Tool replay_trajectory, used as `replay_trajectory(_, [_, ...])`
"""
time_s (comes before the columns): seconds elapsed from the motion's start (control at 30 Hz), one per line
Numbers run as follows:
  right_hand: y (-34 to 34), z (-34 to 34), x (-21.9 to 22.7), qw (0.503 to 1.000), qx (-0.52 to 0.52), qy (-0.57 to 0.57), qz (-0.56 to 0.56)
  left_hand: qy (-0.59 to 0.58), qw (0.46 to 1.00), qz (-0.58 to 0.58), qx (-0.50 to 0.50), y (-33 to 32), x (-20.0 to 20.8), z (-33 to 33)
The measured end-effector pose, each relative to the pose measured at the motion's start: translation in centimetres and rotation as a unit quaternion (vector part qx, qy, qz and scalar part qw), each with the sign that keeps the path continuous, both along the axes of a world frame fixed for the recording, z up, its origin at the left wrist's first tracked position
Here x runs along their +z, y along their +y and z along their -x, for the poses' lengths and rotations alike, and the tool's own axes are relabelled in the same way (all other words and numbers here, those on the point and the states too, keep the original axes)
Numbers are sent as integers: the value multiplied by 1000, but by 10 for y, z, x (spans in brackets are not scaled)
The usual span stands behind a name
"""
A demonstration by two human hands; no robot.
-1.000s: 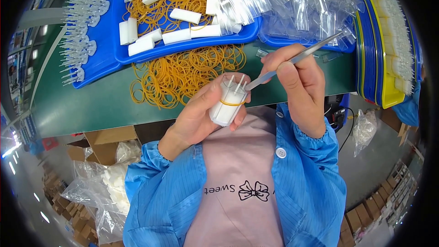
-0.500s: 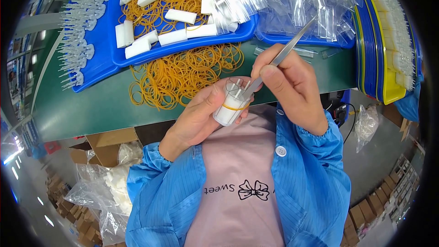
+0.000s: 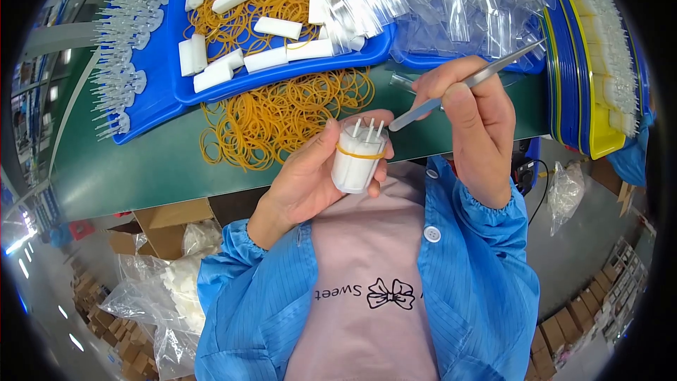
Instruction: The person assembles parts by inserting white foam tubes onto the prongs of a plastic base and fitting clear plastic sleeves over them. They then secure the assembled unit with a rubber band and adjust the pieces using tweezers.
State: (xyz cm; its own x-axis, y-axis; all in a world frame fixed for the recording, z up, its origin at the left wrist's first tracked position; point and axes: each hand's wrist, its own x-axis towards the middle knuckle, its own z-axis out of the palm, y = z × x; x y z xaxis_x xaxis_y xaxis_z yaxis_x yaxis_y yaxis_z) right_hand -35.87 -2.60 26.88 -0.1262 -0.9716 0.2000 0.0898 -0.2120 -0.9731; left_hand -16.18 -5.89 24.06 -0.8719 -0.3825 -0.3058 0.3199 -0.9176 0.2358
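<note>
The green worktop [image 3: 127, 169] carries blue trays [image 3: 169, 92] along its far edge, with loose yellow rubber bands [image 3: 282, 116] spilled at its near edge, within reach. Off that near edge, the left hand [image 3: 310, 176] wraps its fingers round a banded bundle of white tubes [image 3: 358, 159], held upright so its open ends face the metal tweezers [image 3: 465, 85] pinched in the right hand [image 3: 476, 123].

- blue smock [image 3: 465, 289], elastic cuffs, white snap buttons
- worn open over a pink top [image 3: 367, 275], black bow print
- both hands bare, apparently no gloves

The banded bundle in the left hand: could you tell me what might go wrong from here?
The tweezers tip, close to the bundle, could push a stick deeper or knock it loose. The left hand holds the bundle off the table, so a slip would drop it. The rubber band could slide off.
</note>
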Motion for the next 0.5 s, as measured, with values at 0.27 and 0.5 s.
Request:
replay_trajectory(0.27, [-1, -7, 2, 999, 38, -14, -26, 67, 998, -3, 13, 3, -7, -3])
replay_trajectory(0.5, [-2, -6, 0, 999, 37, -24, -24, 58, 998, -26, -5, -1, -8, -2])
